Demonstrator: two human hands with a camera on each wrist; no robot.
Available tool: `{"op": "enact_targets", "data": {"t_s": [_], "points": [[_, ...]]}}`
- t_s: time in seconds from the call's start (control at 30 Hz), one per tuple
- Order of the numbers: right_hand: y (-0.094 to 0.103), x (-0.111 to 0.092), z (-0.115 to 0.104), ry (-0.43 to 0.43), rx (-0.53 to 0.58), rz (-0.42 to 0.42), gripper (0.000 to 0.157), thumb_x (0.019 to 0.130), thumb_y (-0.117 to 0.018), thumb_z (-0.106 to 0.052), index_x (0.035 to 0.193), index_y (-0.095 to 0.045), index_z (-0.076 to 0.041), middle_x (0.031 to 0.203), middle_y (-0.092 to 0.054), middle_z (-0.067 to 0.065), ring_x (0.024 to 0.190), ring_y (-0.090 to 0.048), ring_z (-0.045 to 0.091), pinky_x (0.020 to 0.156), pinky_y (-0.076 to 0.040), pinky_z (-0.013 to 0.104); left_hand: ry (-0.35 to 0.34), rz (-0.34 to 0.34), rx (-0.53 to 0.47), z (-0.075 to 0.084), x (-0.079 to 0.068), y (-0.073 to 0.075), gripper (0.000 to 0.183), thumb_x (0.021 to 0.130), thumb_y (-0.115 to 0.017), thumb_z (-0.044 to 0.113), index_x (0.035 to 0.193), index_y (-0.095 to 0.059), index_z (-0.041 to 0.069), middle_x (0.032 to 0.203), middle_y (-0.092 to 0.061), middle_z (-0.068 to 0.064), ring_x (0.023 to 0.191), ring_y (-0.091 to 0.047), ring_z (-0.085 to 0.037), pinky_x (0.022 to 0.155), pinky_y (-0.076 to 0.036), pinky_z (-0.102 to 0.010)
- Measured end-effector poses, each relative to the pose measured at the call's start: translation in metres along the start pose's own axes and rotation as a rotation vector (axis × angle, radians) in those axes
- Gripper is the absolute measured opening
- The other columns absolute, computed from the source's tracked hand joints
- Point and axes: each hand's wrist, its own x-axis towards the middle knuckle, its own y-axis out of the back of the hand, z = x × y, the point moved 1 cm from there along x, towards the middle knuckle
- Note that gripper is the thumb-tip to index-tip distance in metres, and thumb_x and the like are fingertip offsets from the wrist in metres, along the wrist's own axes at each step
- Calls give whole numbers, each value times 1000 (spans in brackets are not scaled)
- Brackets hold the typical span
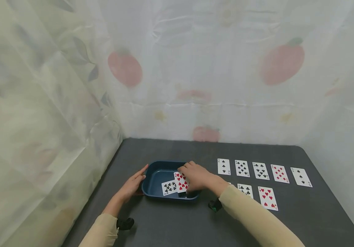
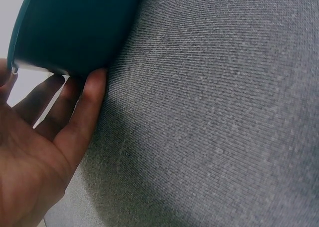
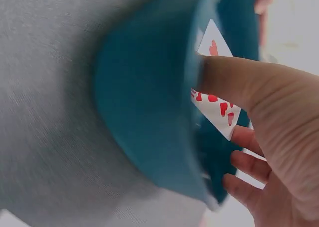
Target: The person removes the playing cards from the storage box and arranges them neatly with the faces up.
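Note:
A blue tray (image 1: pixel 156 196) with rounded corners sits on the dark table. My left hand (image 1: pixel 132 185) rests against its left side; in the left wrist view the fingers (image 2: pixel 92 90), nearly straight, touch the outer wall. Reaching over the tray's right part, my right hand (image 1: pixel 196 176) pinches a hearts playing card (image 1: pixel 180 183). The right wrist view has the thumb (image 3: pixel 224 76) across the card's face, the other fingers near its edge. A clubs card (image 1: pixel 169 187) lies face up in the tray, partly overlapped by the hearts card. The tray's right end is hidden by my hand.
Right of the tray, several face-up cards form a back row, from a clubs card (image 1: pixel 224 166) to a spades card (image 1: pixel 301 177). A nearer row has a clubs card (image 1: pixel 245 189) and a hearts card (image 1: pixel 268 198), partly behind my sleeve. Patterned curtains (image 1: pixel 207 68) surround the table.

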Motion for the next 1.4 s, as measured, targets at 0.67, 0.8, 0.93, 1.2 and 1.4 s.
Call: {"op": "enact_targets", "data": {"t_s": [0.67, 0.8, 0.93, 1.2, 1.4], "points": [[58, -93, 88, -153, 66, 153, 94, 70, -95, -32, 150, -51, -9, 137, -52, 12, 125, -45, 30, 96, -47, 48, -8, -6, -36, -3, 11, -1, 54, 110, -43, 27, 162, -32, 36, 169, -17, -15, 145, -31, -47, 82, -57, -57], [56, -119, 111, -198, 59, 176, 93, 68, -97, -30, 147, -54, -7, 137, -53, 15, 128, -45, 36, 97, -47, 52, -8, -11, -46, -3, 11, -1, 54, 110, -43, 27, 162, -32, 36, 169, -17, -15, 145, -31, -47, 83, -57, -57], [55, -146, 126, -242, 53, 171, 91, 68, -97, -27, 146, -55, -5, 137, -53, 18, 128, -45, 40, 97, -47, 57, -6, -6, -49, -3, 11, -1, 53, 110, -43, 27, 162, -32, 36, 169, -17, -14, 144, -31, -47, 83, -57, -57], [50, -191, 146, -295, 75, 183, 88, 67, -97, -20, 143, -56, -4, 134, -53, 22, 123, -46, 44, 89, -49, 60, -6, -3, -34, -2, 11, -2, 53, 110, -42, 27, 162, -31, 35, 169, -16, -15, 144, -31, -47, 82, -57, -57], [29, -219, 156, -340, 97, 141, 84, 67, -97, -22, 141, -60, -7, 131, -54, 23, 119, -47, 46, 86, -49, 62, -9, 3, -20, -2, 11, -2, 54, 110, -43, 27, 162, -31, 33, 169, -17, -15, 146, -28, -46, 82, -56, -58]]}}
